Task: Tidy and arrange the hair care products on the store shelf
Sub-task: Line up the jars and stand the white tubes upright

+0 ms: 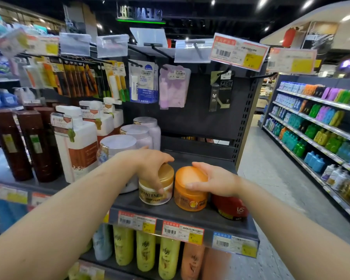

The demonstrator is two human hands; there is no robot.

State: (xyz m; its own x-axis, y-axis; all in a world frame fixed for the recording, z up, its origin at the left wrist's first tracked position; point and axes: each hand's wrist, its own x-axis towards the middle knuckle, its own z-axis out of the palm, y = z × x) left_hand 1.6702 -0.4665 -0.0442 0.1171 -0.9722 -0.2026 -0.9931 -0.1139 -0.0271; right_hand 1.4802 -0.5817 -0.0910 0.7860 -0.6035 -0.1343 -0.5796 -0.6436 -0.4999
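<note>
Left hand (150, 166) gripping gold-lidded jar (157, 186), right hand (212, 181) gripping orange jar (190, 190)

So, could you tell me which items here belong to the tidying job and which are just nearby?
In the job: gold-lidded Pantene jar under left hand; orange jar under right hand; red jar.
Just nearby: hanging Nivea packet; price tags.

2 bare forearms enter from the bottom corners, no sleeves visible up to the frame edge. Left hand (150, 168) and right hand (212, 179): no rings, no watch, no bracelets, no gloves. Nails short, unpainted where they show. No markings on either arm.
</note>
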